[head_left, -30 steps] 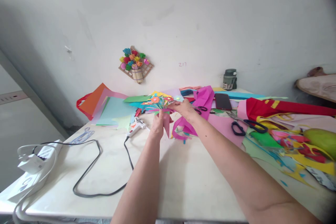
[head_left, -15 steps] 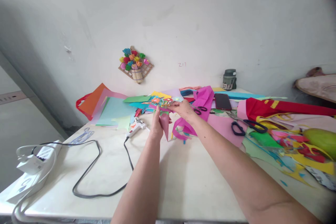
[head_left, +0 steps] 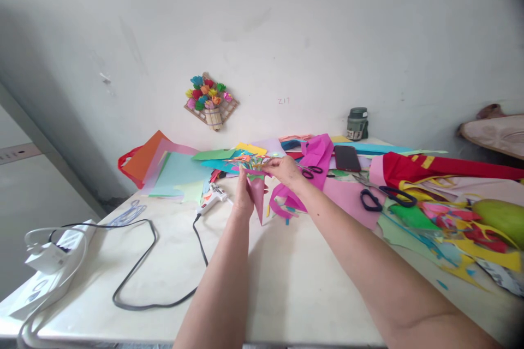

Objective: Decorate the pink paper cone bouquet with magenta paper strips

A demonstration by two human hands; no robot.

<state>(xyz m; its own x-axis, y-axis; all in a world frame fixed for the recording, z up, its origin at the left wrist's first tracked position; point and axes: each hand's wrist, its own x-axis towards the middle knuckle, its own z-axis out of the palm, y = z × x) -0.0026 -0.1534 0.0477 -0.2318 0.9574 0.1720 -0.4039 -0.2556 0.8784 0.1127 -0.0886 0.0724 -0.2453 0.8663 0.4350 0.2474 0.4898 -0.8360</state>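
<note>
The left hand point(head_left: 244, 199) curls round a cone point(head_left: 257, 196); the right hand point(head_left: 284, 170) pinches at the flowers point(head_left: 245, 158) above, its hold unclear. Left of both: the glue gun point(head_left: 210, 200).

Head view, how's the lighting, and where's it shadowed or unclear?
In the head view, soft light lies on the wall; in the head view, a faint shadow falls on the table beside the left arm; the head view's upper right corner goes black; and in the head view, the paper flowers at the right hand look unclear, their petals hard to make out.
</note>
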